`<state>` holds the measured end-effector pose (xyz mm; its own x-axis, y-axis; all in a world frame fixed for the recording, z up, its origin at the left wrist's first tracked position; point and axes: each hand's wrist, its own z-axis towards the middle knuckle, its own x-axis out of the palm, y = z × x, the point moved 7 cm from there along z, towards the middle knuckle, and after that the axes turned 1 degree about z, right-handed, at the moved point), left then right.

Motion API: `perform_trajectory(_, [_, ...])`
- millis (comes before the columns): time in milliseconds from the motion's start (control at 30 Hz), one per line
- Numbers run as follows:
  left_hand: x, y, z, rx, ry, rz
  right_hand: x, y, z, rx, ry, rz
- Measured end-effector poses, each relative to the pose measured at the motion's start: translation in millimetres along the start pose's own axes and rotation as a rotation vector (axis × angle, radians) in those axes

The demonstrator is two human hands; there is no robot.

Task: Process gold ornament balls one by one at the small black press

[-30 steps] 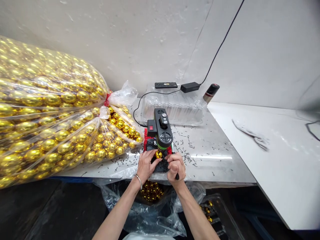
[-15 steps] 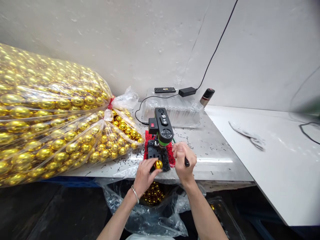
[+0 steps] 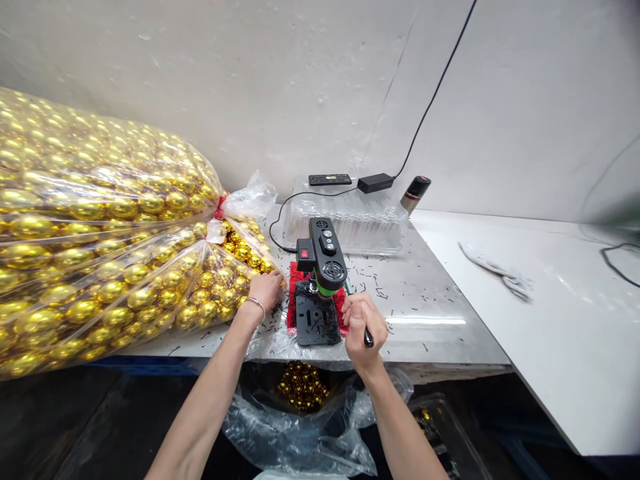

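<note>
My right hand is wrapped round the black lever handle of a small bench press with a dark vented head. Beneath the head, the slotted black base plate carries no ball and lies on a red mat. My left hand is at the mouth of a clear plastic bag, against the shiny gold balls. Its fingertips are hidden, so their grip does not show.
A large clear bag bulging with gold balls fills the left side. Below the table edge hangs an open plastic bag with gold balls. Behind the press stand a clear plastic tray, a power adapter and a spray can.
My left hand has moved from the base plate up and left to the bag's mouth. The gold ball it held over the plate is out of sight. My right hand stays on the lever handle.
</note>
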<state>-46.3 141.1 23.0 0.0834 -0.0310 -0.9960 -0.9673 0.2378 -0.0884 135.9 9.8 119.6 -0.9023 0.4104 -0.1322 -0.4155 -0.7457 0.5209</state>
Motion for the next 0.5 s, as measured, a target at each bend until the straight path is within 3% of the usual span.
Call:
perform_trajectory(233, [2.7,-7.7,2.8,-0.03,-0.015,0.032,-0.6,-0.1,-0.3,-0.016,0.026,-0.017])
perform_trajectory(300, [-6.1,-5.5,-6.0,-0.043,-0.13,-0.04,-0.5,-0.3,-0.6,-0.015,0.045,-0.013])
perform_trajectory(433, [-27.5,-6.0,-47.8,-0.055,-0.595,-0.512,-0.5,-1.3,-2.2,-0.012,0.042,-0.018])
perform_trajectory(500, [-14.0,-13.0,-62.1,-0.09,-0.595,-0.818,-0.6,-1.5,-2.9,-0.011,0.035,-0.025])
